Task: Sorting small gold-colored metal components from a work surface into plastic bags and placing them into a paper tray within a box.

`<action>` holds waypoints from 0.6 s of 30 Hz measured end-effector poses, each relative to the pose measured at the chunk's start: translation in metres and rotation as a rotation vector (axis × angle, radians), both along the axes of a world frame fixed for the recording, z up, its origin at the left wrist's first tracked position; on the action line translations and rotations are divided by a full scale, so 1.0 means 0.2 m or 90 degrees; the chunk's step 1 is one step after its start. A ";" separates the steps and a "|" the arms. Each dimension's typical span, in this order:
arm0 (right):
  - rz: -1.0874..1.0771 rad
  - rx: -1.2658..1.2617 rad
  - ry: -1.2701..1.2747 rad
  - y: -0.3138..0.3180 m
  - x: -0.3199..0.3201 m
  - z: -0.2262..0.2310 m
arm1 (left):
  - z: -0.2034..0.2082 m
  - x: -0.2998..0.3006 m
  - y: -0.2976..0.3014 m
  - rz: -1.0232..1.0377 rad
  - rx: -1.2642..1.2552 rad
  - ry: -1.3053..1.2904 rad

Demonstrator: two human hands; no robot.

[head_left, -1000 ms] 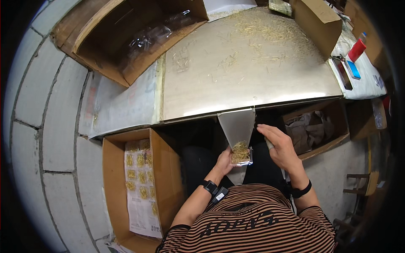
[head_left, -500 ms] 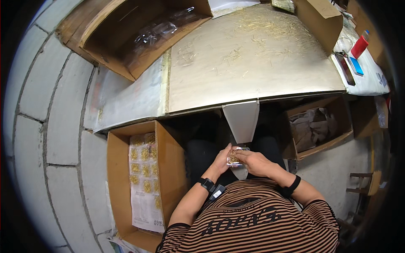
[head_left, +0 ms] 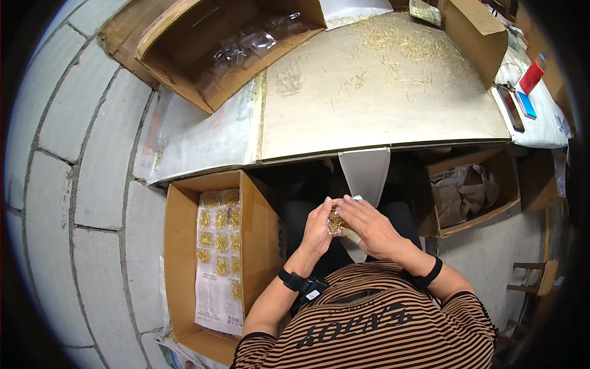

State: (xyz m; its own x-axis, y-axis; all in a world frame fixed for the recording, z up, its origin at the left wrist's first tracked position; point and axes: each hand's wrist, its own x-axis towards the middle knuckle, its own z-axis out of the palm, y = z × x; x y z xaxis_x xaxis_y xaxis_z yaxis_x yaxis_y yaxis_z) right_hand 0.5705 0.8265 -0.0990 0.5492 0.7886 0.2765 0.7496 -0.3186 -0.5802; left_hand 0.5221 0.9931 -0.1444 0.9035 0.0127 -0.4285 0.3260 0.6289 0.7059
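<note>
Over my lap, a small clear plastic box (head_left: 335, 223) filled with thin gold-coloured pins is held between both hands. My left hand (head_left: 316, 231) is closed round its left side. Flattened fingers of my right hand (head_left: 367, 229) lie across the box's top and right edge, pressing it and covering much of it. Down to my left, an open cardboard box (head_left: 261, 234) holds similar clear packs of gold pins (head_left: 221, 243) in rows on printed paper.
Loose gold pins (head_left: 399, 43) are scattered over the worktable (head_left: 369, 114). A cardboard box (head_left: 209, 92) of empty clear cases stands at the table's far left. Another box (head_left: 448, 227) with crumpled paper sits under the table at right. A red bottle (head_left: 531, 77) stands far right.
My right hand has shifted from having its fingers in the pins to lying flatter over the clear box. The whole view has shifted slightly right.
</note>
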 end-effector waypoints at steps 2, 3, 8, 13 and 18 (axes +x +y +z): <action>0.039 0.026 -0.043 0.00 -0.02 0.00 | 0.01 0.01 -0.02 0.058 -0.046 -0.044; 0.032 0.051 -0.065 0.01 -0.02 -0.01 | 0.01 0.01 -0.01 0.041 -0.027 -0.040; -0.087 0.211 -0.038 -0.05 0.06 0.04 | 0.04 -0.02 -0.02 0.036 0.011 -0.032; -0.259 0.151 0.291 -0.07 0.15 0.01 | 0.04 -0.03 -0.05 0.014 0.013 -0.038; -0.245 0.178 0.497 -0.05 0.16 -0.08 | 0.05 -0.05 -0.04 0.002 -0.025 -0.033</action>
